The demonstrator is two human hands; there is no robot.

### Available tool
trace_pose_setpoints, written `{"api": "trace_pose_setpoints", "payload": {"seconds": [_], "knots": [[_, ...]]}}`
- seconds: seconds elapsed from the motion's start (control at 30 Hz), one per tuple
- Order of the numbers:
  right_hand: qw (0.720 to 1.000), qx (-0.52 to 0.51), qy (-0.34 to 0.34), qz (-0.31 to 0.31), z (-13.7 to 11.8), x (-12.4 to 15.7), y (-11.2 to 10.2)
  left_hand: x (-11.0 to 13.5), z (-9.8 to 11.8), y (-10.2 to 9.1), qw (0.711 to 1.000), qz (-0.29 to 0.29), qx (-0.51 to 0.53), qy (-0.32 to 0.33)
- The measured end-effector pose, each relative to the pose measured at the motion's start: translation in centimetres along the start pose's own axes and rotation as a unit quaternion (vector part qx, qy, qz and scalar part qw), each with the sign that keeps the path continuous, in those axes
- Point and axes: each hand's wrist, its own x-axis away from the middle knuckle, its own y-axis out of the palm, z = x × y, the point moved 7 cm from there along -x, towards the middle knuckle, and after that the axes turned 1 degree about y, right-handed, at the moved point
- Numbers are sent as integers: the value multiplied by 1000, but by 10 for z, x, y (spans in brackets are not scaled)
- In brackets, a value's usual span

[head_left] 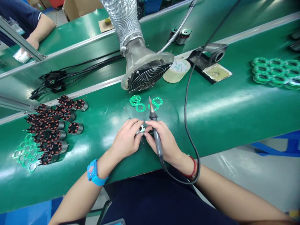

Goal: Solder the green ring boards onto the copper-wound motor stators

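My left hand (pixel 125 137) is closed around a small round part (pixel 141 129), which looks like a motor stator with a ring circuit board on top; the fingers hide most of it. Lying across my right hand (pixel 167 142) is a soldering iron (pixel 157 143), its tip pointing up and away from me. The thumb and fingertips of that hand touch the right side of the round part. Just beyond the hands, several green ring circuit boards (pixel 140 107) rest on the green bench (pixel 105 109).
Wound stators (pixel 56 134) stand in rows at left, beside more ring boards (pixel 27 153). A fume extractor fan (pixel 147 76) hangs ahead. Behind it are a tape roll (pixel 177 70) and iron stand (pixel 211 64). Stacked boards (pixel 274 70) lie right. Another person's arm (pixel 44 29) is across the bench.
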Motion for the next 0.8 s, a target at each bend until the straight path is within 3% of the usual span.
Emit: {"api": "trace_pose_setpoints", "payload": {"seconds": [0.2,0.37,0.53,0.7,0.8], "knots": [[999,18,17,-21,1,-7,-2,6,-13,4,998,-34,15,-41],[989,-4,0,-147,-7,-19,11,11,-24,-3,995,-77,-56,-44],[995,22,24,-99,-5,-25,14,9,-34,-25,987,-133,-78,-53],[996,65,12,-65,-4,-22,19,5,-34,-36,991,-56,66,-104],[996,71,6,-56,-4,-20,20,6,-41,-26,967,-8,179,-181]]}}
